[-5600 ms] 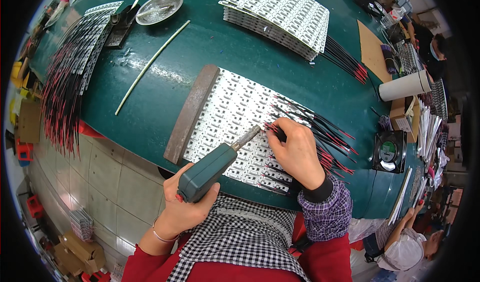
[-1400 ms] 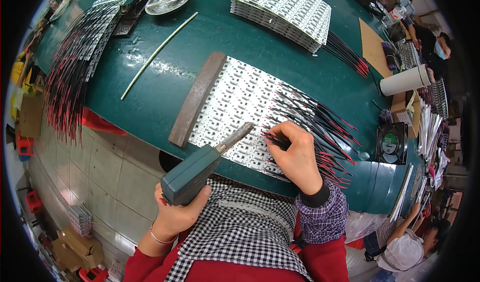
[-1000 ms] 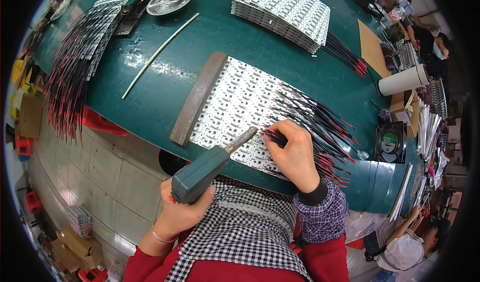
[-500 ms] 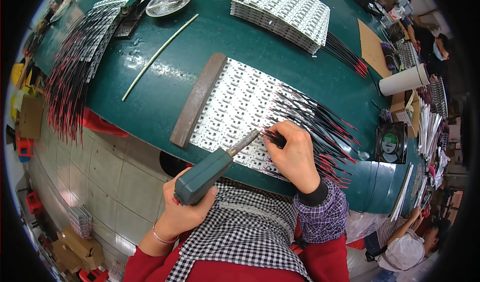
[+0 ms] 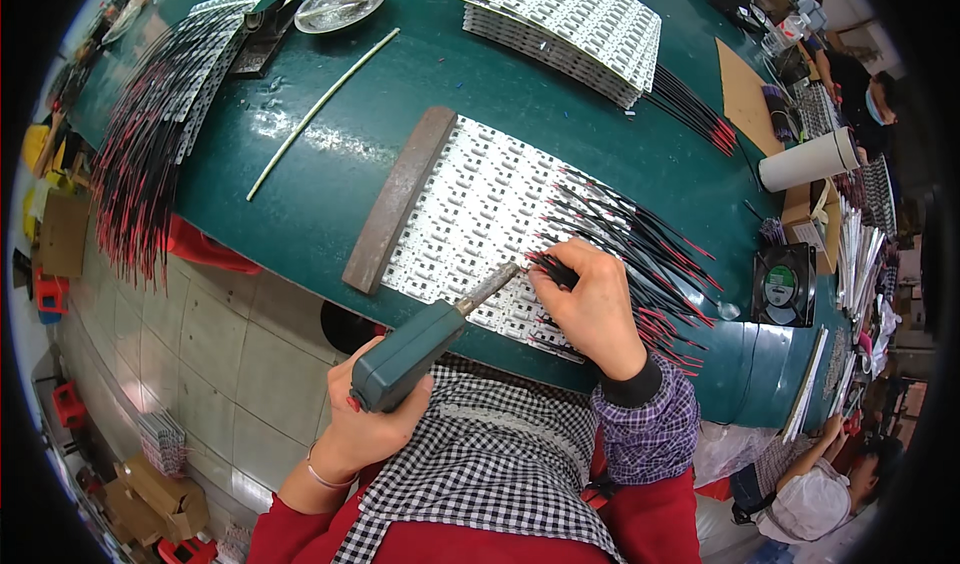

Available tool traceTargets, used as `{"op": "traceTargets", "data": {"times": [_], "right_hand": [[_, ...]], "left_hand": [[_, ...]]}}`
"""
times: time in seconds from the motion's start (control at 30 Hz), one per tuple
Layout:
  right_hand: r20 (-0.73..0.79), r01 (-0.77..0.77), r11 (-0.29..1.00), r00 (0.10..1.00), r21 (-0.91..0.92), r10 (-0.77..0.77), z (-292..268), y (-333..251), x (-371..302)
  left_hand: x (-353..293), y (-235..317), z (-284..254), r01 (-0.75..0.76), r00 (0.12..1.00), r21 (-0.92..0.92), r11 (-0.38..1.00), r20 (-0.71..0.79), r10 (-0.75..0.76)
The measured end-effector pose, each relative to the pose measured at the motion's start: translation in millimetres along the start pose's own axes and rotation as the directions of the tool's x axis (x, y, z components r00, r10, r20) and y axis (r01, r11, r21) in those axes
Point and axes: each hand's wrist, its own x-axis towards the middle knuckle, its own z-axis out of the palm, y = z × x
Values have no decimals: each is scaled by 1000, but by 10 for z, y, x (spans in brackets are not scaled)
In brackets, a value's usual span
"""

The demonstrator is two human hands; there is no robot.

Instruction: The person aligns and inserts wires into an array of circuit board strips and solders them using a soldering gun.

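My left hand (image 5: 370, 414) is wrapped round the handle of a dark green soldering gun (image 5: 410, 354). Its metal tip reaches a white circuit board panel (image 5: 465, 194), close to the fingertips of my right hand (image 5: 595, 304). Several black wires with red ends are pinched in my right hand, over the panel's right part. More black and red wires (image 5: 640, 229) are attached along the panel and fan out to the right. A brown metal bar (image 5: 400, 199) lies along the panel's left edge.
Stacked white panels (image 5: 560, 24) stand at the back. Wired panels (image 5: 160, 134) hang over the left table edge. A metal dish (image 5: 340, 6), a pale stick (image 5: 320, 114), a small fan (image 5: 783, 284) and a white roll (image 5: 808, 160) lie around. Two other people are at the right.
Both hands hold nearly the same place. The right hand has shifted very slightly, and the whole view has moved a little.
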Motion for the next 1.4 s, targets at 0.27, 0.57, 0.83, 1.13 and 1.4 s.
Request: {"op": "traceTargets", "data": {"times": [0.27, 0.57, 0.83, 1.13, 1.4], "right_hand": [[-5, 38, 999, 999, -27, -38, 4, 11, 1], [47, 47, 998, 998, 32, -48, -86, 7, -45], [-177, 93, 993, 981, 77, -78, -210, -140, -208], [-82, 77, 997, 994, -7, -78, -134, -186, -238], [-53, 52, 996, 997, 77, -48, 3, -82, -253]], "left_hand": [[1, 35, -25, -25, 1000, 33, 999, 9, 25], [-129, -16, -61, 119, 990, -83, 989, -69, -124], [-141, -22, -43, 124, 981, -207, 970, -121, -151], [-143, -47, -18, 68, 993, -129, 989, -90, -80], [-150, -60, -25, 67, 989, -143, 987, -118, -85]]}}
